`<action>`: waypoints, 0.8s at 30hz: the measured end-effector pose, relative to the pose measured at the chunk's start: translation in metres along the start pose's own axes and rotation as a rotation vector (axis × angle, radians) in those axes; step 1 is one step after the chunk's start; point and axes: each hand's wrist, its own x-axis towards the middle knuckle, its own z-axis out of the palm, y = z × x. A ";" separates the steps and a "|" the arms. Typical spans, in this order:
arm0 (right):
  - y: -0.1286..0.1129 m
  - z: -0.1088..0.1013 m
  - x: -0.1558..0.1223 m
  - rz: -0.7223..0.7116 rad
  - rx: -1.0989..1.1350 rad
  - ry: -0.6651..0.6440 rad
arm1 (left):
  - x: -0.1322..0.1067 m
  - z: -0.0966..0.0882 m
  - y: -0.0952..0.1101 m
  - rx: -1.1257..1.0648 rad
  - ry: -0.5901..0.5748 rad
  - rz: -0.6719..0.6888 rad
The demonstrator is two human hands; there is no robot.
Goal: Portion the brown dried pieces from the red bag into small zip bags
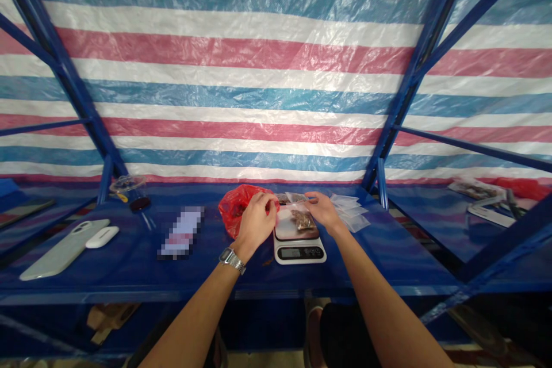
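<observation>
My left hand is closed in a pinch between the red plastic bag and the kitchen scale. What its fingertips hold is too small to make out. Over the scale's right rear corner, my right hand pinches the edge of a small clear plastic bag. Brown, dried-looking bits in clear plastic rest on the scale's plate. More flat clear bags lie fanned out just right of my right hand. Behind the scale, a filled packet is partly hidden.
To the left are a lit phone, a pale phone, a white earbud case and a clear cup with dark liquid. Blue metal posts flank the blue shelf. A striped tarp hangs behind.
</observation>
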 end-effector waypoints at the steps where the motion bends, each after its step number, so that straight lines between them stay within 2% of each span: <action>1: -0.003 0.000 -0.001 0.000 0.043 -0.007 | -0.002 0.004 0.003 0.013 -0.005 -0.004; 4: -0.014 0.002 -0.006 -0.018 0.161 -0.033 | -0.005 0.018 0.006 -0.012 0.009 -0.059; 10: -0.038 0.009 -0.017 -0.062 0.547 -0.120 | 0.005 0.032 -0.002 -0.445 -0.005 -0.220; 15: -0.047 0.013 -0.021 -0.088 0.562 -0.114 | 0.011 0.026 -0.005 -0.542 0.013 -0.255; 20: -0.047 0.017 -0.021 -0.146 0.559 -0.182 | 0.011 0.020 -0.004 -0.605 0.027 -0.264; 24: -0.045 0.021 -0.019 -0.204 0.584 -0.164 | 0.011 0.019 -0.003 -0.634 0.020 -0.266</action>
